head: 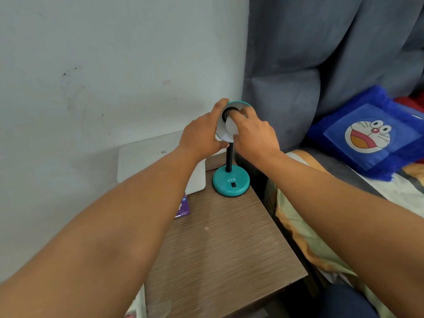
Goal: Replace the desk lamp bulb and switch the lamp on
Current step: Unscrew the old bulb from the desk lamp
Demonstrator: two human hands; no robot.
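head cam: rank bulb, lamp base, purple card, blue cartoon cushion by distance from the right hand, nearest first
1. Bulb: in the right hand, at the lamp shade.
2. Lamp base: just below the hand, on the wooden table.
3. Purple card: lower left of the base, partly behind the left forearm.
4. Blue cartoon cushion: off to the right, on the bed.

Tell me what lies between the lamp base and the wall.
In the head view, a white box stands between the base and the wall.
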